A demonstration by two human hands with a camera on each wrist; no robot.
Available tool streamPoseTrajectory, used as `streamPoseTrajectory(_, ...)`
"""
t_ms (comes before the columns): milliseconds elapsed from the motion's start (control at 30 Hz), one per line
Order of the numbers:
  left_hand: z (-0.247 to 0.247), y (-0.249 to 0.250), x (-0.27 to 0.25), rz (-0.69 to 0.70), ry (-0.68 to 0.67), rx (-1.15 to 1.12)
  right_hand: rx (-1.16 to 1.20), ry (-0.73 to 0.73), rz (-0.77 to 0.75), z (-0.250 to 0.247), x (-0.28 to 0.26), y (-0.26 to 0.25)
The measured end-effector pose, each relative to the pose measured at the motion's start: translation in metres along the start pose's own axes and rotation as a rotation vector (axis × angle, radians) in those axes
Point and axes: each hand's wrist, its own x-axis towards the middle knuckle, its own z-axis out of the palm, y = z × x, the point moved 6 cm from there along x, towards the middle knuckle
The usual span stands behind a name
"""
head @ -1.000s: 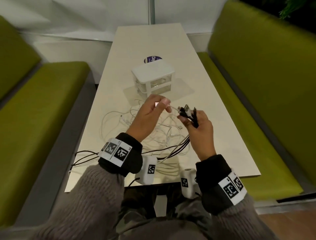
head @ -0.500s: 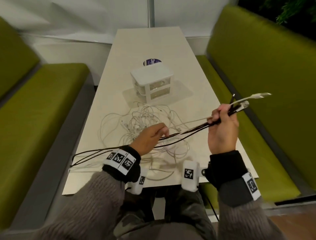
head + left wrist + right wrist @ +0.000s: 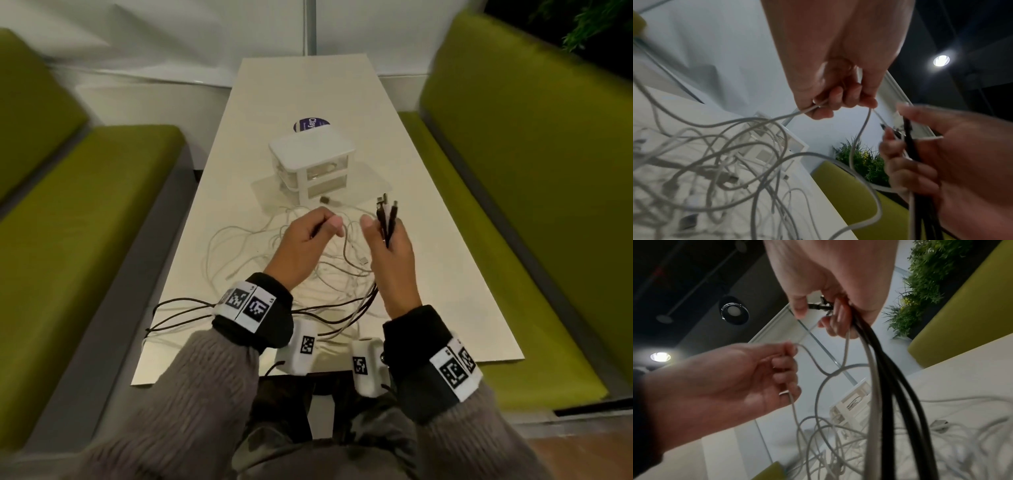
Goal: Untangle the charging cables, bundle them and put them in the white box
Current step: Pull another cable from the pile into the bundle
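The right hand (image 3: 390,253), just right of centre in the head view, is closed around a bunch of black cables (image 3: 388,219) with a pale one among them; their plug ends stick up above the fingers and the rest trails down past the wrist toward the near table edge. In the right wrist view those cables (image 3: 890,369) hang thick and dark from the curled fingers. The left hand (image 3: 308,240), beside it at centre frame, pinches a thin white cable (image 3: 859,134) between thumb and curled fingers; the left wrist view shows it looping down into the tangle. That tangle of white cables (image 3: 267,260) sprawls on the table (image 3: 445,274) under and left of both hands. The white box (image 3: 311,161) stands lid-on in the upper middle of the frame, beyond the hands, with a dark round sticker (image 3: 306,124) behind it. Green benches (image 3: 85,222) flank the table
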Motion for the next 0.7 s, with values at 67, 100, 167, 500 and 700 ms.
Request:
streamPoseTrajectory(67,0.008,0.004,0.001,0.007,-0.038,-0.016,-0.086,-0.059,-0.035,0.007,-0.002,-0.003)
streamPoseTrajectory(100,0.011,0.005,0.000,-0.004,-0.053,-0.041,-0.106,-0.081,-0.047,0.009,-0.002,-0.004)
streamPoseTrajectory(167,0.011,0.005,0.000,-0.022,-0.068,-0.079,-0.121,-0.103,-0.072,0.008,0.001,-0.004)
streamPoseTrajectory(500,0.008,-0.006,-0.003,0.011,-0.110,0.015,-0.030,-0.067,-0.105,-0.001,0.014,0.000)
streamPoseTrajectory(700,-0.004,-0.051,-0.017,-0.059,-0.176,0.199,0.442,0.173,0.057,-0.040,0.024,0.000)
